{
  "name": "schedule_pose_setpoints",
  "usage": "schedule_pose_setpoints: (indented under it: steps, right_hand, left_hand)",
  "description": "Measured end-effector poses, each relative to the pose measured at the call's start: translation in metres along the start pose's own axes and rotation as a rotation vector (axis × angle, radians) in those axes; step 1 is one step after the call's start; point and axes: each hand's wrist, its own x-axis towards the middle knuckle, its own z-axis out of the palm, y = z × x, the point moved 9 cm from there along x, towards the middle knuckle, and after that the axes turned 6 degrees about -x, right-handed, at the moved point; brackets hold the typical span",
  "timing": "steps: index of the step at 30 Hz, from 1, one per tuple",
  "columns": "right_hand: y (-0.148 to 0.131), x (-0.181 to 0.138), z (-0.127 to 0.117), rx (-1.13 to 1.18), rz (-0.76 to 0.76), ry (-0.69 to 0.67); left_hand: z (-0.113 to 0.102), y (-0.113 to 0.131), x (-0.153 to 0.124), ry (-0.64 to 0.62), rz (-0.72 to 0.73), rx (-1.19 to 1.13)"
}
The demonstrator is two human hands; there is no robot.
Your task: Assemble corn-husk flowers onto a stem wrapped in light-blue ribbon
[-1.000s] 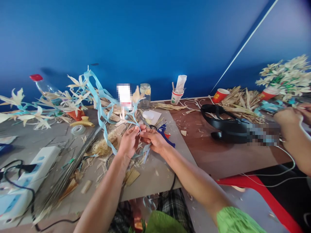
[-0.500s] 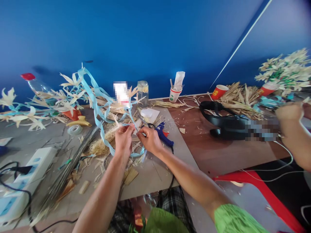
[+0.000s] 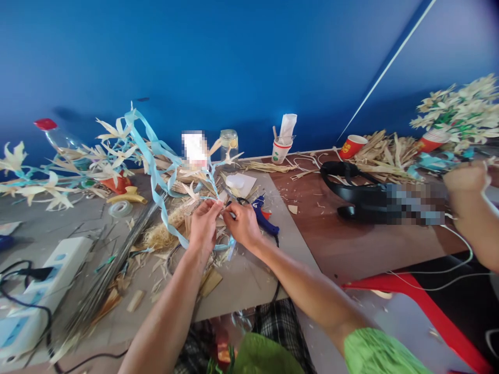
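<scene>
My left hand (image 3: 205, 223) is closed in a pinch on a flower stem (image 3: 212, 184) wrapped in light blue tape. Its branches carry pale husk flowers (image 3: 192, 192) above my fingers. My right hand (image 3: 241, 223) is closed beside it, fingertips pressed together at the lower end of the same stem; the exact grip is partly hidden. A long light blue ribbon (image 3: 156, 182) loops from the standing flowers at left down past my left wrist. Under my right wrist a loose blue tape end (image 3: 231, 248) shows. Scissors (image 3: 242, 201) and a blue glue gun (image 3: 265, 218) lie just beyond my right hand.
A bundle of thin wires (image 3: 113, 270) and a white power strip (image 3: 47, 291) lie left. Behind stand a glass jar (image 3: 228, 148) and a paper cup (image 3: 280, 150). At right are a black headset (image 3: 362, 200) and another person's hand (image 3: 468, 187).
Both my hands have shifted slightly, the left one a little to the right, closer to the right one. The flower stem has moved slightly right with them.
</scene>
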Motion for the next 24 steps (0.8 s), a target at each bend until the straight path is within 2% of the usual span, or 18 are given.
schedule_pose_setpoints:
  steps: [2, 4, 7, 10, 13, 18, 21, 24]
  right_hand:
    - [-0.002, -0.001, 0.001, -0.023, -0.024, -0.006]
    - [-0.004, -0.001, 0.002, 0.015, -0.027, -0.036]
    - [-0.004, 0.0, 0.004, 0.171, 0.025, -0.098]
    - [-0.007, 0.0, 0.004, 0.28, 0.056, -0.133]
    - [-0.01, 0.001, 0.002, 0.237, 0.019, -0.1]
    - [-0.01, 0.0, -0.001, 0.118, -0.033, -0.025]
    - [-0.007, 0.001, -0.003, 0.151, -0.009, -0.021]
    - [-0.004, 0.002, -0.004, 0.23, 0.03, -0.035]
  left_hand:
    - [-0.003, 0.0, 0.001, 0.022, -0.004, 0.015]
    - [-0.003, -0.006, 0.004, -0.001, -0.088, -0.044]
    - [0.003, -0.018, 0.004, -0.081, -0.285, -0.186]
    - [0.011, -0.021, 0.002, -0.181, -0.374, -0.25]
    - [0.012, -0.023, 0.002, -0.223, -0.36, -0.234]
    - [0.002, -0.021, 0.008, -0.123, -0.241, -0.243]
    - [0.003, -0.015, 0.004, -0.085, -0.196, -0.257]
    - [0.01, -0.006, -0.002, -0.102, -0.153, -0.185]
